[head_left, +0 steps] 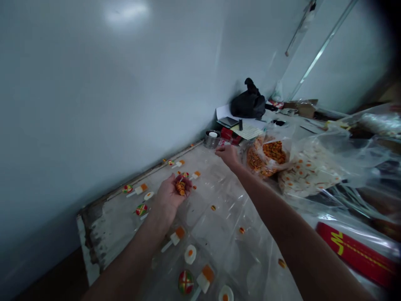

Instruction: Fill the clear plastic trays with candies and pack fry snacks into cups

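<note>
My left hand (171, 192) is turned palm up and cupped around a small pile of orange-brown burger-shaped pieces (181, 187). Over the far part of the table, my right hand (227, 154) has its fingers pinched together; anything between them is too small to make out. Just beyond it stands a roll of clear tape (212, 139). Single burger pieces (241, 230) lie spaced out on the plastic-covered table (216, 246). Groups of flat pieces lie there too: popsicle shapes (205, 279), fried-egg shapes (190, 254) and round red-green pieces (186, 282).
To the right sit an open plastic bag of burger pieces (263, 159) and a bag of egg pieces (308, 171). A red packet (357, 253) lies near the right edge. Papers (249, 130) and a black bag (248, 102) are at the back, against the wall (125, 83).
</note>
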`<control>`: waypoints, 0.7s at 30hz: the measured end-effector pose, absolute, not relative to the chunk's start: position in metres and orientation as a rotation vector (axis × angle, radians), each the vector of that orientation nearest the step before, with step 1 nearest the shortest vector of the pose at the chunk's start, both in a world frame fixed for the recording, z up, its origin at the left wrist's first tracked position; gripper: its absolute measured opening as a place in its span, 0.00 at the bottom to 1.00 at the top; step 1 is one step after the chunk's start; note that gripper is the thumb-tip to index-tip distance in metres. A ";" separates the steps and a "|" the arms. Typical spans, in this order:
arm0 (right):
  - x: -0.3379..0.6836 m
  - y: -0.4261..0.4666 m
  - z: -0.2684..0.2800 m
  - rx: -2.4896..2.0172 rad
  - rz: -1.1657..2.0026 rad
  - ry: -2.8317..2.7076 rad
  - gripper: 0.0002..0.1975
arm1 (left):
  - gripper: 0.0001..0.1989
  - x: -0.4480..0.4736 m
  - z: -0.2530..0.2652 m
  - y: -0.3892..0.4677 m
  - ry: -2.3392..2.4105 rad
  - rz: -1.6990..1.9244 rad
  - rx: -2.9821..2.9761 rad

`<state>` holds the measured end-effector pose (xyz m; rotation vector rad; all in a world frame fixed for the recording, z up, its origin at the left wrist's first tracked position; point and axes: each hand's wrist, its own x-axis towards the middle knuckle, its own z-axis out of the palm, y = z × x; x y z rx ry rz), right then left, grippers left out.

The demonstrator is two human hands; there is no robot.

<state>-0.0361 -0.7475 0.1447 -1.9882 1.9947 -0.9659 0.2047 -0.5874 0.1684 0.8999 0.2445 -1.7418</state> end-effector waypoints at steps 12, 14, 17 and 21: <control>0.004 -0.823 0.114 -2.239 -0.501 1.898 0.11 | 0.13 0.207 0.155 -0.617 0.124 -1.889 0.903; 0.004 -0.826 0.119 -2.213 -0.455 1.918 0.10 | 0.12 0.214 0.154 -0.617 0.121 -1.881 0.893; 0.004 -0.831 0.125 -2.135 -0.425 1.986 0.08 | 0.12 0.221 0.154 -0.617 0.149 -1.859 0.899; 0.004 -0.829 0.125 -2.051 -0.502 2.109 0.05 | 0.12 0.225 0.156 -0.617 0.165 -1.826 0.890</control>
